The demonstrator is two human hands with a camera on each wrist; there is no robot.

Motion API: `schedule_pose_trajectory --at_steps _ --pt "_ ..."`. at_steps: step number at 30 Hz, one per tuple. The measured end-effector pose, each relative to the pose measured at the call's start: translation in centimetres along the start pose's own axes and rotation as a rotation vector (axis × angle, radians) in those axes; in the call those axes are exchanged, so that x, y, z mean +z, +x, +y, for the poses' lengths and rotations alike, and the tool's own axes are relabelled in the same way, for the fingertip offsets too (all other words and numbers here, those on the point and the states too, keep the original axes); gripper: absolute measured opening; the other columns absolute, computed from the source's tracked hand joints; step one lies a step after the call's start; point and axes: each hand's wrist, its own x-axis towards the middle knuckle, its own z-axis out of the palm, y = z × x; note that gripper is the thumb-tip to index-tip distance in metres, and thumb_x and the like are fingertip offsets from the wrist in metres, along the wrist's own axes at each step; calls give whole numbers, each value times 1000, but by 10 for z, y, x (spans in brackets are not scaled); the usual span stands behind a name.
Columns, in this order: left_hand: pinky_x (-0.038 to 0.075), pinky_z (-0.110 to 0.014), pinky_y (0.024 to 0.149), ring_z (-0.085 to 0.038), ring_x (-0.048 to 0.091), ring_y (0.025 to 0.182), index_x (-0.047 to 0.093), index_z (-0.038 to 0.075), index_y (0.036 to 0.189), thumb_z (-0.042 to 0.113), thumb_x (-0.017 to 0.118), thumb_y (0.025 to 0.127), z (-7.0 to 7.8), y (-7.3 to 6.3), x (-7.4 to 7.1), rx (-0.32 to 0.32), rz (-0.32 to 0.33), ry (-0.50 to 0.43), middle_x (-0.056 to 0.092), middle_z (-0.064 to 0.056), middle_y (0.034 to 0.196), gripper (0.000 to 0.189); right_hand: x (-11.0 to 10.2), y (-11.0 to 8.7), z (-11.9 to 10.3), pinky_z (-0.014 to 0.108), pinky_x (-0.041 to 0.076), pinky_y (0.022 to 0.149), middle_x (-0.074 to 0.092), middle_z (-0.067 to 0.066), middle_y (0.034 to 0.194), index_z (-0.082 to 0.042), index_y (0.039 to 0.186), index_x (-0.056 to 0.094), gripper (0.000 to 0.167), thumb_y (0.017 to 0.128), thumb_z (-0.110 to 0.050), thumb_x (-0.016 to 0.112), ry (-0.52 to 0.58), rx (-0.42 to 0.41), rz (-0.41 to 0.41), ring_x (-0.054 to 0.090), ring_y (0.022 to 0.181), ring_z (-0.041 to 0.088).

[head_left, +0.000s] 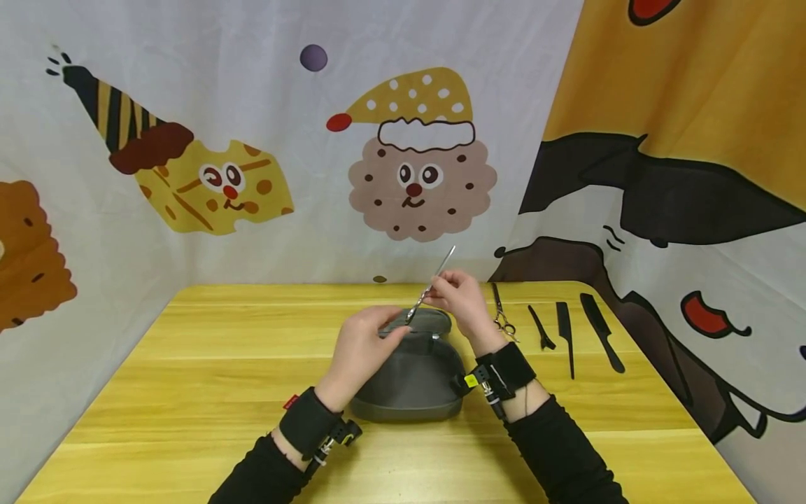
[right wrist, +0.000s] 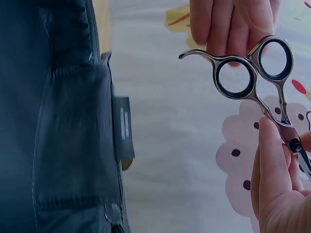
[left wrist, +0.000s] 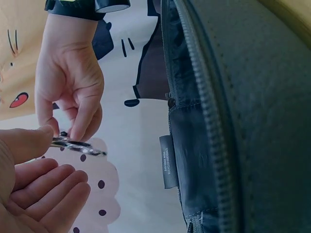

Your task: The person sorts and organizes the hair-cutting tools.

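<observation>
L hand (head_left: 362, 346) & R hand (head_left: 462, 297) meet above the open grey case (head_left: 409, 413) on the counter (head_left: 252, 336), holding scissors (right wrist: 288, 131) btwn them, blades slanting up & away to the right, loops low at the L hand. R forearm angles in from lower right, fingers turned left; its grip pinches the scissors near the pivot, thumb vs. fingers. L forearm comes up from lower left, palm turned in, thumb at a loop, other fingers loosely extended; can't tell if that grip pinches. Both wrists wear black straps. Right of the case: 2nd scissors (head_left: 507, 327), hair clip (head_left: 541, 330), tail comb (head_left: 564, 329), wider comb (head_left: 595, 316).
</observation>
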Motion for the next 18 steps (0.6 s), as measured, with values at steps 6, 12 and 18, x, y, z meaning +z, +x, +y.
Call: schedule_pose_trajectory --at_steps 6,12,18 --pt "57 -31 73 -18 69 84 76 7 104 7 82 82 -3 -2 4 48 105 -55 73 -6 96 23 7 -3 0 31 58 80 56 14 93 7 102 50 12 101 -5 53 36 20 -21 64 78 17" --pt "57 -27 67 -15 69 78 77 5 100 1 78 84 -3 -3 5 48 202 -107 73 -7 93 16 10 -4 0 33 57 83 55 16 95 9 101 51 15 102 -6 50 82 44 -41 65 81 19" --pt "59 -29 65 -17 71 76 77 3 99 1 78 84 -4 -1 3 29 280 -135 74 -9 92 15 12 -5 -1 34 57 85 56 16 96 8 104 50 16 103 -8 51 140 47 -68 65 82 19"
